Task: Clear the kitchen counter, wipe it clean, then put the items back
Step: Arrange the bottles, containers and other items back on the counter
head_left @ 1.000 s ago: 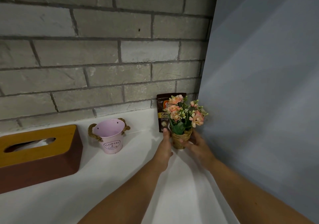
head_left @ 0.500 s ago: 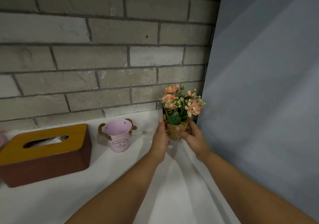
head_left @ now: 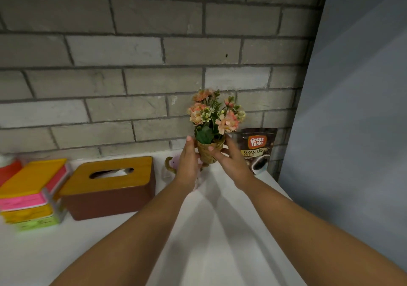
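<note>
A small woven pot of pink and peach artificial flowers (head_left: 209,153) is lifted above the white counter (head_left: 66,252), held between both hands. My left hand (head_left: 187,162) presses its left side with straight fingers. My right hand (head_left: 229,160) grips the pot's right side, thumb across the front. A pink mini bucket (head_left: 174,163) with rope handles stands behind my left hand, mostly hidden. A dark coffee granules pouch (head_left: 258,150) leans on the brick wall at the right.
A brown tissue box (head_left: 110,188) with a wooden lid sits left of centre. Stacked containers (head_left: 30,193) with orange, pink and green parts stand at the far left. A grey panel (head_left: 352,109) closes the counter's right side.
Both hands have lifted the flower pot off the counter and carried it left, uncovering the coffee pouch. The view has shifted left, bringing the stacked containers into sight.
</note>
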{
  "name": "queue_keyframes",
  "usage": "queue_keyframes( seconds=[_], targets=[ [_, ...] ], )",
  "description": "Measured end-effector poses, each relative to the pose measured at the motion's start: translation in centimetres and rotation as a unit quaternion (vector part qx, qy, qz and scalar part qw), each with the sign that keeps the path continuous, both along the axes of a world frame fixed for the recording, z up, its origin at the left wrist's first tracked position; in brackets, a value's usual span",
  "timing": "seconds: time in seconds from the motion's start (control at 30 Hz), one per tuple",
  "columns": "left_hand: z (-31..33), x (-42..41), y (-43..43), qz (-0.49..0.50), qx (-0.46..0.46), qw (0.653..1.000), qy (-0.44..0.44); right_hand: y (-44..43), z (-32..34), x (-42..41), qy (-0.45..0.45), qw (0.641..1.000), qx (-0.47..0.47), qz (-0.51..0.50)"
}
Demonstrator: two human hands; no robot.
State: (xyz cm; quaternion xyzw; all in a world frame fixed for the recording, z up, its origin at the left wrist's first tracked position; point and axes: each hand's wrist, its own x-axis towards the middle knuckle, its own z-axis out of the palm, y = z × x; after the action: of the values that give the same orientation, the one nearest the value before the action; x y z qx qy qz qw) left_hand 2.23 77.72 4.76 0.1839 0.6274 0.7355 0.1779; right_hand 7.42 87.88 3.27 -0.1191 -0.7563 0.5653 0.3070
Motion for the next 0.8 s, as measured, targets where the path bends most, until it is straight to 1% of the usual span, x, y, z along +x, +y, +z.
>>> queue_keyframes(
  seconds=[0.13, 0.3, 0.43, 0.57, 0.67, 0.8],
  targets=[
    [-0.4, -2.0, -1.6, 0.022, -0.019, 0.999, 0.022, -1.5, 0.1, -1.6, -0.004, 1.000, -0.005, 0.021],
    [-1.4, -3.7, -2.6, 0.016, -0.008, 0.999, 0.034, -2.3, -0.7, -3.4, -0.031, 0.999, -0.009, 0.032],
    [-3.3, -4.9, -2.6, 0.032, -0.061, 0.996, 0.057, -2.6, -1.4, -3.8, -0.046, 0.998, -0.006, 0.044],
    [-5.4, -6.0, -2.1, 0.048, -0.116, 0.989, 0.078, -2.7, -2.6, -4.5, -0.081, 0.996, -0.003, 0.042],
    [-5.9, -6.1, -2.3, 0.054, -0.116, 0.989, 0.071, -2.8, -3.2, -4.7, -0.104, 0.993, -0.013, 0.048],
    [-5.8, -5.7, -2.5, 0.050, -0.103, 0.990, 0.084, -3.2, -3.6, -4.8, -0.124, 0.991, -0.006, 0.048]
  ],
)
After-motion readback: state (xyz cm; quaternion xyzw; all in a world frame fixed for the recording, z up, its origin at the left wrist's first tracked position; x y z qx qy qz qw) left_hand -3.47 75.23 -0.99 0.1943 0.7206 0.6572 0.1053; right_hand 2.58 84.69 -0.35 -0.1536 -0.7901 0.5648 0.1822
